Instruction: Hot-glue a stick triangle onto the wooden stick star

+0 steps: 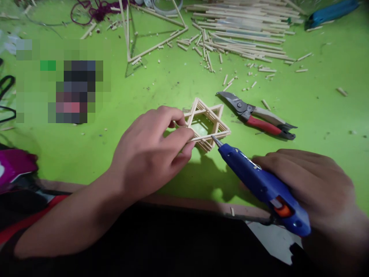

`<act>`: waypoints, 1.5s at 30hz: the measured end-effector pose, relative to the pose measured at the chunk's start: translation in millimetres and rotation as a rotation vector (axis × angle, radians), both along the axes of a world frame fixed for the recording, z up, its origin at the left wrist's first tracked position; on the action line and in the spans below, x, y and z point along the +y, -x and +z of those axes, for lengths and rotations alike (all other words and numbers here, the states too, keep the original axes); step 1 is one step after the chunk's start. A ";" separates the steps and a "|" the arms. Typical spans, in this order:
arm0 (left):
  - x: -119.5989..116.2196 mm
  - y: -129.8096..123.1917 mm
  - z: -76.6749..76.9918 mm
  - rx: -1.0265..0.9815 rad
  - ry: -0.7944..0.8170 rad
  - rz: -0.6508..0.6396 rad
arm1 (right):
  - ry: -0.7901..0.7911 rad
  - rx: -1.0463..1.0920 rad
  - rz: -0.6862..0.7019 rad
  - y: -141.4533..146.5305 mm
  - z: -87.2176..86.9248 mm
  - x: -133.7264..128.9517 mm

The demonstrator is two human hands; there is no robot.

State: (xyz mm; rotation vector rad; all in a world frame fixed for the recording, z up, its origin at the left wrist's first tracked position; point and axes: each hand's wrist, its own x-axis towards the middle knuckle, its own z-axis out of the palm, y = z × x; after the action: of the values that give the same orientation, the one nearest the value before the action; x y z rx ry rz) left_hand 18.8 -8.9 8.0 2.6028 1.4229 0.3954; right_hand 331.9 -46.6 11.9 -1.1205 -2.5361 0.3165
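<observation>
My left hand (147,154) grips a small star-shaped frame of glued wooden sticks (206,125) by its left side, with the fingertips on the sticks. The frame rests on the green tabletop (173,84). My right hand (311,181) is wrapped around a blue hot glue gun (259,184), whose metal nozzle (216,141) points up-left and almost touches the frame's lower right edge. Red-handled metal cutting pliers (253,117) lie just right of the frame, close to neither hand's fingers.
Bundles of long wooden sticks (245,38) and scattered short cut pieces (201,50) lie at the back. A larger stick pyramid frame (152,34) stands back left, near dark red yarn (99,11). A blue tool (331,12) lies top right. A blurred patch covers the left.
</observation>
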 end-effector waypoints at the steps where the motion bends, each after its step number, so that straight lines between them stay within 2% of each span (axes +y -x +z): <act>1: 1.0 -0.2 0.0 -0.006 0.006 -0.010 | -0.004 -0.007 0.019 -0.4 -1.2 0.5; 7: 3.5 -2.1 0.7 -0.004 0.041 -0.027 | -0.042 -0.024 0.086 -3.2 -7.0 2.0; 15: 2.9 -1.7 -0.2 -0.001 0.062 -0.018 | -0.042 -0.063 0.100 0.8 -10.1 2.1; 30: 2.5 -2.6 2.2 0.002 0.111 0.037 | -0.048 -0.088 0.057 4.0 -10.7 0.9; 33: 3.2 -2.2 0.6 -0.009 0.078 0.009 | -0.048 -0.100 0.054 3.9 -11.0 -0.3; 38: 4.9 1.2 -8.1 -0.063 -0.065 -0.056 | -0.051 -0.110 0.047 1.5 -14.4 -2.4; 45: 4.8 1.9 -9.6 -0.070 -0.075 -0.072 | -0.053 -0.144 0.035 3.3 -13.5 -1.5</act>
State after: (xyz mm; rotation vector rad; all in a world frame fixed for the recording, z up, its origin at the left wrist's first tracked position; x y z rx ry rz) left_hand 16.9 -4.1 -1.5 2.6618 1.3125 0.5341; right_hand 328.6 -48.2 -1.6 -1.1164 -2.6749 0.1818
